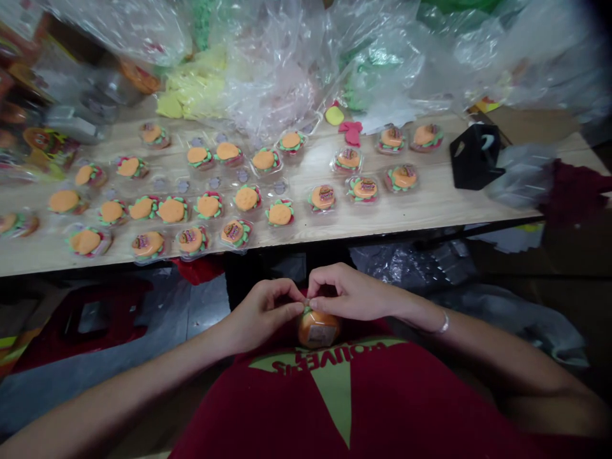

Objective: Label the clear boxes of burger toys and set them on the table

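Pinching 1 clear case [320, 330], toy burger [310, 324] inside.

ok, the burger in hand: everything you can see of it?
The burger is rounded and orange-brown, glossy as if in clear plastic, with green at its upper edge. A pale rectangular label faces the camera, print unreadable. It is close to the red shirt, nearer the person than the table; the left grip and right grip meet at its upper edge.
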{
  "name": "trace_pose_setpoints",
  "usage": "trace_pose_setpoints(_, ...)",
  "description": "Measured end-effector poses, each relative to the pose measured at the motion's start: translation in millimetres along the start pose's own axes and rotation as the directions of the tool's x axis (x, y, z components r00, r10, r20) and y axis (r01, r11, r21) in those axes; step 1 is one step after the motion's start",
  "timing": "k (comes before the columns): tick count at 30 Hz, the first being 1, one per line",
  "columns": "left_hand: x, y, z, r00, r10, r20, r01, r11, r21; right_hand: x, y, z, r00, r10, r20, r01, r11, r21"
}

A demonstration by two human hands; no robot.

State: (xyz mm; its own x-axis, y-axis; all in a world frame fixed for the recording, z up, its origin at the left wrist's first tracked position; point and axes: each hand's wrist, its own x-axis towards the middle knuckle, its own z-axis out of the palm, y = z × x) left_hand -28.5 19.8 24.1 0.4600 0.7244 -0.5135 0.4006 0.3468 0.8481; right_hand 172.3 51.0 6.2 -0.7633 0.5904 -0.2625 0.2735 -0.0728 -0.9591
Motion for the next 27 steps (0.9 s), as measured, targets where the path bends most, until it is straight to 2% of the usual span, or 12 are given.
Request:
trace_pose_setpoints(5, 4.4, -7.3, 2.8, 0.999, -0.004, -0.034, 0.006, 0.998, 0.068, 4.5, 5.1, 5.0, 0.997, -0.001, -0.075, -0.006, 0.995, -0.095)
trace_pose_setpoints(9, 8.1, -11.6, 7.2, 0.994, 0.0, -0.106, 0.014, 0.99, 0.138, 9.1, 12.6, 6.6, 0.995, -0.03, -0.092, 0.013, 0.984, -0.178)
trace_pose_setpoints(12, 15.4, -13.4, 3.8, 0.987, 0.0, -0.163, 0.016, 0.995, 0.095, 9.3, 18.2, 1.9, 0.989, -0.03, -0.144, 0.008, 0.988, -0.154)
trace_pose_setpoints(14, 23.1, -17.1, -1.5, 0.98, -0.049, -0.191, 0.04, 0.998, -0.051, 5.9, 24.2, -2.7, 0.976, -0.053, -0.211, 0.037, 0.996, -0.076)
trace_pose_setpoints(16, 31.3, -24.5, -5.3, 0.971, -0.167, -0.169, 0.12, 0.958, -0.259, 0.4, 33.6, -5.7, 0.968, -0.051, -0.247, 0.066, 0.997, 0.051)
trace_pose_setpoints(18, 36.8, -34.5, -4.9, 0.95, -0.295, -0.104, 0.229, 0.883, -0.41, -4.9, 46.2, -4.7, 0.975, 0.049, -0.219, 0.011, 0.965, 0.264)
trace_pose_setpoints(20, 36.6, -43.3, -0.9, 0.929, -0.362, -0.072, 0.295, 0.846, -0.444, -8.1, 59.2, -0.1, 0.961, 0.234, -0.15, -0.123, 0.843, 0.524)
trace_pose_setpoints(21, 34.0, -46.0, 1.3, 0.933, -0.347, -0.097, 0.278, 0.864, -0.419, -8.5, 64.6, 2.7, 0.941, 0.318, -0.115, -0.176, 0.751, 0.637)
trace_pose_setpoints(22, 30.1, -47.3, 3.0, 0.948, -0.283, -0.149, 0.214, 0.907, -0.364, -8.2, 68.8, 5.2, 0.919, 0.383, -0.095, -0.199, 0.659, 0.726)
trace_pose_setpoints(24, 20.4, -46.1, 4.0, 0.971, -0.017, -0.239, -0.022, 0.987, -0.157, -6.0, 73.3, 8.3, 0.893, 0.444, -0.079, -0.187, 0.525, 0.831)
trace_pose_setpoints(25, 16.2, -44.2, 3.7, 0.959, 0.152, -0.237, -0.164, 0.986, -0.03, -4.3, 74.1, 8.7, 0.892, 0.446, -0.071, -0.172, 0.482, 0.859)
trace_pose_setpoints(27, 12.4, -39.6, 2.9, 0.895, 0.421, -0.151, -0.401, 0.905, 0.145, -1.0, 74.7, 8.0, 0.903, 0.424, -0.064, -0.142, 0.436, 0.889)
